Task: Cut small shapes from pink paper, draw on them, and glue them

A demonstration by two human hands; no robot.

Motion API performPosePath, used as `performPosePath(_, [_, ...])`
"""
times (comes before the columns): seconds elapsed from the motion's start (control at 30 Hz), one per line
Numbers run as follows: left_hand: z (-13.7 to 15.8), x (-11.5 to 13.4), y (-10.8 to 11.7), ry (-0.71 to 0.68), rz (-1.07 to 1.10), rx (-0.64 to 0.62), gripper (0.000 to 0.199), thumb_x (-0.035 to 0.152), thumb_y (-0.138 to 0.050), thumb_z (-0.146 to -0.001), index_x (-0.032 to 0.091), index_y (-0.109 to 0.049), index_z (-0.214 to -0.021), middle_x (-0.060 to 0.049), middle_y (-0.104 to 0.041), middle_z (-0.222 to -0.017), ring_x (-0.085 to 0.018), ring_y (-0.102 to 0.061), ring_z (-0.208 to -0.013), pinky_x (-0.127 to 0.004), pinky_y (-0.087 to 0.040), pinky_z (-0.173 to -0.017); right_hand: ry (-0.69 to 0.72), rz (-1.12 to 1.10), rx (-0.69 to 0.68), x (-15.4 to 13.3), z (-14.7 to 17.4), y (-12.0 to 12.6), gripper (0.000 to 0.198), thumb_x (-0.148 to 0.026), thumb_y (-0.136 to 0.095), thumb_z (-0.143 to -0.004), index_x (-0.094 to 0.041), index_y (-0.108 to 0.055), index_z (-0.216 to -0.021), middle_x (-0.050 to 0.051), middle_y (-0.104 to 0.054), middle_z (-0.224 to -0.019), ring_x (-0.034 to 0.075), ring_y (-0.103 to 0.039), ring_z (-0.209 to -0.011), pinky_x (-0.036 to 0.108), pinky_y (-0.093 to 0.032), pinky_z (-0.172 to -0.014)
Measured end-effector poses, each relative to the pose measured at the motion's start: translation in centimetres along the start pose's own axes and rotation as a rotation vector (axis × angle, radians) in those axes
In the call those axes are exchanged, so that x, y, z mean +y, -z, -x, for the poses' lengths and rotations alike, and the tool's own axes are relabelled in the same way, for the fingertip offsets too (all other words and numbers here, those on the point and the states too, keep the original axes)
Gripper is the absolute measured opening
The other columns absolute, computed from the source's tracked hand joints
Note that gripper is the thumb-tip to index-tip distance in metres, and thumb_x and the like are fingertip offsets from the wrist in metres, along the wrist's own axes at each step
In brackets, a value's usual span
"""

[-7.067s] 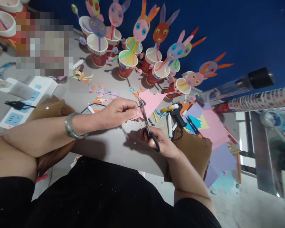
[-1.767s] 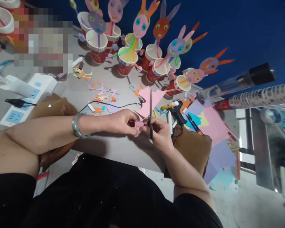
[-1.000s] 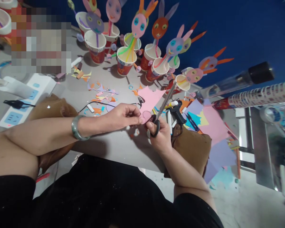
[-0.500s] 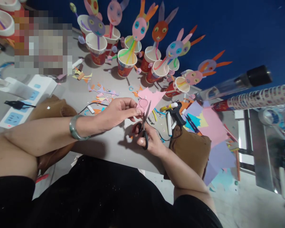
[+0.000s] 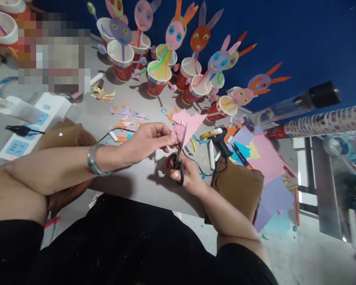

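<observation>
Between the thumb and fingers of my left hand is the edge of a pink piece of paper, pinched and held above the table. A drawn circle outline shows on the paper near my fingertips. My right hand is closed on black-handled scissors, with its thumb and fingers in the loops. The blades point up and away from me, lying against the paper just right of my left fingertips. Whether they are cutting into it at this instant I cannot tell.
Paper cups with paper rabbit figures stand along the back. Coloured scraps litter the table. To the right are a black glue gun, coloured paper sheets and a brown cushion. A power strip lies left.
The scissor blades have come closer together and the scissors have shifted slightly. My left hand keeps its pinch on the pink paper, almost unmoved.
</observation>
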State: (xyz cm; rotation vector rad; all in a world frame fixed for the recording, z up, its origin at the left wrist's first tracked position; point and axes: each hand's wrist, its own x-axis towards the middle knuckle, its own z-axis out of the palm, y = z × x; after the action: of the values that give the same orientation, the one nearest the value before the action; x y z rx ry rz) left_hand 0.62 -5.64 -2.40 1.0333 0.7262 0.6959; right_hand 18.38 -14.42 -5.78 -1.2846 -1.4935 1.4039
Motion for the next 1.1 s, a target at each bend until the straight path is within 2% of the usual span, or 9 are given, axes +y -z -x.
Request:
performPosePath(0.53, [0.02, 0.05, -0.08, -0.003, -0.008, -0.004, 0.019, 0.025, -0.075, -0.08, 0.015, -0.061, -0.07, 0.002, -0.066, -0.071, -0.007, -0.061, -0.066, -0.023, -0.052, -0.065, -0.044, -0.033, 0.001, 0.01, -0.11, -0.06, 0.064, -0.083, -0.069, -0.07, -0.021, -0.052, -0.075, -0.001, -0.056, -0.071, 0.013, -0.05, -0.064, 0.028, -0.038, -0.059])
performPosePath(1.1, [0.07, 0.1, 0.02, 0.006, -0.027, -0.013, 0.02, 0.027, -0.075, -0.08, 0.015, -0.062, -0.071, 0.001, -0.066, -0.073, -0.007, -0.061, -0.066, -0.023, -0.051, -0.065, -0.011, -0.006, 0.012, -0.14, -0.23, 0.16, 0.064, -0.083, -0.068, -0.071, -0.021, -0.053, -0.071, -0.002, -0.054, -0.067, 0.011, -0.044, -0.06, 0.027, -0.036, -0.057])
